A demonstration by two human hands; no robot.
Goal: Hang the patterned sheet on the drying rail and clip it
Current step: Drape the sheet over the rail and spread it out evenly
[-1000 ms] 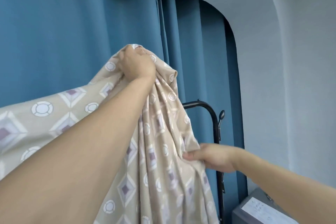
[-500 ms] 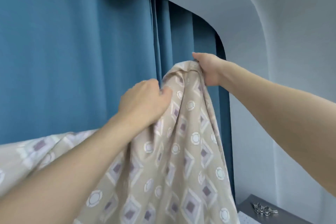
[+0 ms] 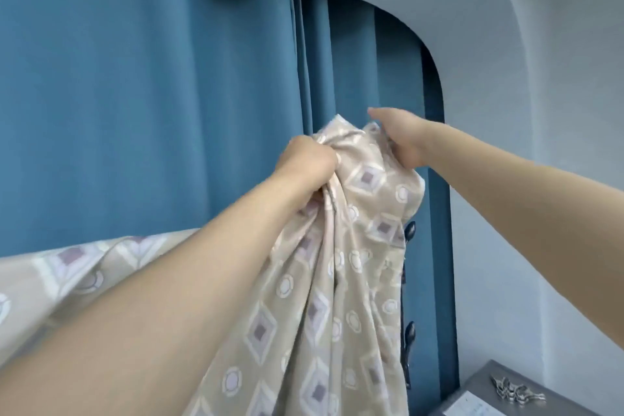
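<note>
The patterned sheet (image 3: 324, 280) is beige with white circles and mauve diamonds. It hangs in bunched folds at the centre and trails off to the lower left. My left hand (image 3: 305, 162) is fisted on a gather of the sheet near its top. My right hand (image 3: 396, 137) grips the top edge just to the right, with one finger pointing left. The black upright of the drying rail (image 3: 409, 341) shows only as a strip with hooks behind the sheet's right edge. The top bar is hidden by the cloth. Metal clips (image 3: 518, 393) lie in a small heap at the lower right.
Blue curtains (image 3: 152, 94) fill the background right behind the sheet. A pale wall (image 3: 540, 179) and a curved ceiling corner stand to the right. A grey box (image 3: 486, 392) with a white label carries the clips at the bottom right corner.
My right hand went from low on the sheet's edge up to its top. Both hands have since sunk a little, and the rail's upright shows again beside the cloth.
</note>
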